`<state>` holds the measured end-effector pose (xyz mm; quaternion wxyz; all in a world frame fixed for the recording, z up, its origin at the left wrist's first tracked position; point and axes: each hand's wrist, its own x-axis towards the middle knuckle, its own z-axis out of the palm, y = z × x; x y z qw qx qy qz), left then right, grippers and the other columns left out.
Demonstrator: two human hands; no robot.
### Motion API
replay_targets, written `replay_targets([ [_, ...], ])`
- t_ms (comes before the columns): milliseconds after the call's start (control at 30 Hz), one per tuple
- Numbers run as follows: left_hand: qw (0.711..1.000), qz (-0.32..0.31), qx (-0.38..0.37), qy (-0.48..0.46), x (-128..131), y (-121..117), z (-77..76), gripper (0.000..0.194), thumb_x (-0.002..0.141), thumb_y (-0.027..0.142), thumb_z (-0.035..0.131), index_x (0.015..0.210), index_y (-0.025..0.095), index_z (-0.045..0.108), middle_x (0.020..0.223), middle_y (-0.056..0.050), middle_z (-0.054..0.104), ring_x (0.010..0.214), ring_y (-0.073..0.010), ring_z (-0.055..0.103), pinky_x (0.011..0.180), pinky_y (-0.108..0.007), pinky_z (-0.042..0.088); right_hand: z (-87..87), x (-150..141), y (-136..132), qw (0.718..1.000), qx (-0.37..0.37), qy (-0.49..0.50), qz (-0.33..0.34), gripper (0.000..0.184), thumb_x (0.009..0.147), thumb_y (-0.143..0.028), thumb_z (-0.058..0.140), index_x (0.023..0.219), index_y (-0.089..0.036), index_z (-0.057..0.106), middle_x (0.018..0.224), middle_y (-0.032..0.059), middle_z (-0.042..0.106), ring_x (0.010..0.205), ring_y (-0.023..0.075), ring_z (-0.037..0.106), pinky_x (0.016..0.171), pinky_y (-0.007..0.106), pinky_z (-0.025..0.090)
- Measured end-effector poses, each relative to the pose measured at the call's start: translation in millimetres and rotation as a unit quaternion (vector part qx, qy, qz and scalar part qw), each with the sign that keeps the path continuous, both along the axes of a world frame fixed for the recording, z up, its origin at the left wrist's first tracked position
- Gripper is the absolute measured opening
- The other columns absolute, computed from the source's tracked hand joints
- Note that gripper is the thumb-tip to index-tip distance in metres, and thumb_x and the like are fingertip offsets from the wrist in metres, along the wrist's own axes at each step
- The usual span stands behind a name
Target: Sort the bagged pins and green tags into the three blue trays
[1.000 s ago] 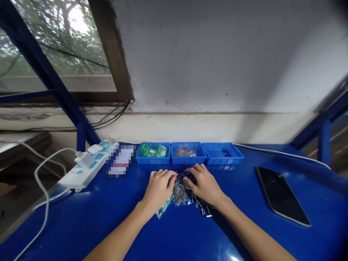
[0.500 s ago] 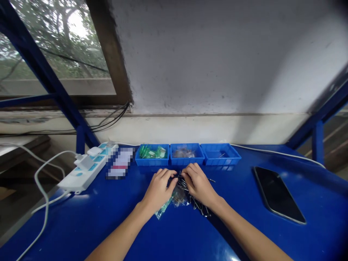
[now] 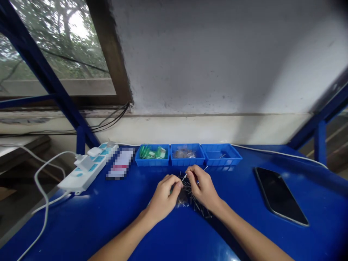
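Observation:
My left hand (image 3: pixel 165 195) is closed in a pinch on one end of a thin, shiny metal rod (image 3: pixel 184 177). Farther along the same rod, the fingers of my right hand (image 3: pixel 203 186) grip it, and a thin tip sticks out past that hand towards the boxes. Whether it is a long screw or a plain pin is too small to tell. Below both hands lies a loose pile of dark, shiny metal rods (image 3: pixel 199 208), partly covered by my right hand. Beside the pile, a clear plastic bag (image 3: pixel 182 199) with small brownish parts shows between my wrists.
Three blue boxes stand in a row at the back: one with green packets (image 3: pixel 152 153), one with clear bags (image 3: pixel 185 152), one with a thin piece in it (image 3: pixel 236 158). A power strip (image 3: pixel 78 177) and a blurred phone-like item (image 3: pixel 121 163) lie left, a black phone (image 3: pixel 281 195) right.
My hands have lifted slightly off the pile, and a rod now shows between their fingertips. My left hand has shifted right and covers most of the green bag seen before.

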<state>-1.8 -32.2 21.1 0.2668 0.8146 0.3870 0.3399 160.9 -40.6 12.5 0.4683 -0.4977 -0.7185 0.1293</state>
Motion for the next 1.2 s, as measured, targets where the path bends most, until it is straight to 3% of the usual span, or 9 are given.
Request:
replay_targets([
  [133,0.999,0.041,0.031,0.009,-6.3,5.5,0.8,0.026,0.093,0.026,0.037,0.073,0.019,0.051,0.073,-0.001,0.059,0.075,-0.0159,0.056,0.074,-0.029,0.040,-3.6,7.0,3.9,0.992,0.014,-0.124,-0.013,0.020,0.093,-0.023,0.029,0.081,-0.019,0.044,0.071,0.0035,0.052,0.063,0.0157,0.051,0.060,0.028,0.039],
  [400,0.991,0.096,0.079,0.052,-8.4,9.5,-1.3,0.028,0.092,0.027,0.037,0.069,0.019,0.050,0.064,0.001,0.054,0.064,-0.0144,0.052,0.065,-0.027,0.037,-3.7,-5.2,-0.9,0.987,0.002,-0.161,-0.026,0.018,0.094,-0.023,0.028,0.083,-0.019,0.042,0.069,0.0032,0.054,0.060,0.0164,0.052,0.056,0.027,0.037],
  [633,0.995,0.092,0.044,-0.003,-10.5,16.1,-2.6,0.028,0.086,0.026,0.041,0.060,0.018,0.041,0.057,0.004,0.042,0.055,-0.0101,0.042,0.057,-0.022,0.033,2.5,-5.5,-8.2,0.983,0.016,-0.180,0.038,0.009,0.091,-0.025,0.039,0.086,-0.020,0.043,0.074,0.0032,0.054,0.064,0.0159,0.050,0.059,0.027,0.038],
  [767,0.997,0.077,0.010,-0.012,-10.0,18.1,-6.1,0.026,0.083,0.023,0.040,0.057,0.018,0.038,0.054,0.005,0.037,0.052,-0.0087,0.037,0.053,-0.021,0.030,1.0,-10.0,-9.4,0.984,0.016,-0.160,0.082,0.007,0.088,-0.015,0.039,0.086,-0.020,0.042,0.077,0.0032,0.052,0.068,0.0157,0.051,0.061,0.026,0.040],
  [1000,0.998,0.057,-0.019,-0.014,-12.0,19.3,-5.2,0.022,0.079,0.019,0.039,0.058,0.017,0.041,0.053,0.005,0.039,0.051,-0.0080,0.037,0.051,-0.020,0.029,-3.1,-9.8,-10.3,0.988,0.076,-0.115,0.066,0.016,0.088,-0.013,0.039,0.101,-0.021,0.046,0.084,0.0058,0.057,0.075,0.0167,0.054,0.064,0.028,0.044],
  [1200,0.998,0.060,0.027,0.020,-15.8,17.6,-2.4,0.035,0.090,0.028,0.038,0.057,0.017,0.045,0.054,0.003,0.047,0.053,-0.0104,0.046,0.055,-0.022,0.035,2.3,-1.0,-12.2,0.979,0.130,-0.147,0.061,0.019,0.088,-0.011,0.040,0.101,-0.022,0.049,0.077,0.0044,0.059,0.067,0.0162,0.053,0.062,0.029,0.042],
])
